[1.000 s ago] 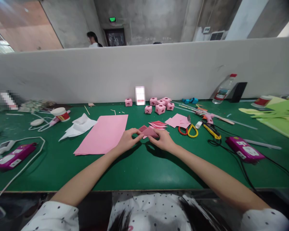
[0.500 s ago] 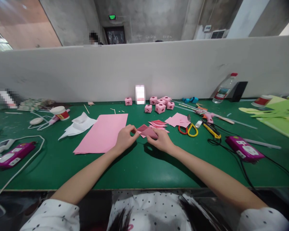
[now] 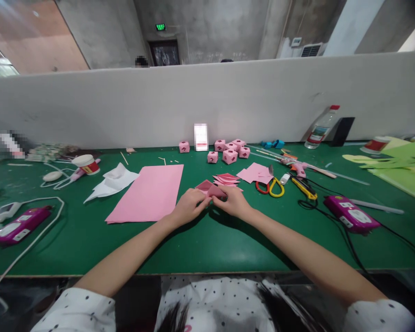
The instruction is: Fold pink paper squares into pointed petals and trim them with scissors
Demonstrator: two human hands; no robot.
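A partly folded piece of pink paper (image 3: pixel 210 188) is held between both hands above the green table (image 3: pixel 207 249). My left hand (image 3: pixel 191 204) pinches its near left edge, fingers closed. On the other side my right hand (image 3: pixel 234 201) grips its right end between thumb and fingers. The hands almost touch at the paper's near edge, and the fingers hide part of the folds. Just behind lies a small pile of folded pink pieces (image 3: pixel 226 178). Flat pink squares (image 3: pixel 255 172) rest right of that pile.
Pink sheets (image 3: pixel 150 191) and crumpled white paper (image 3: pixel 114 180) lie left. Several folded pink boxes (image 3: pixel 230 156) stand behind, beside a phone (image 3: pixel 200 137). Scissors (image 3: pixel 276 187), a yellow cutter (image 3: pixel 304 188), a pink glue gun (image 3: pixel 300 169) and a purple power strip (image 3: pixel 351 213) with cables are right.
My left hand has moved right and nearer, from the paper's left tip to its near edge, close to my right hand. The paper now looks more opened at the top.
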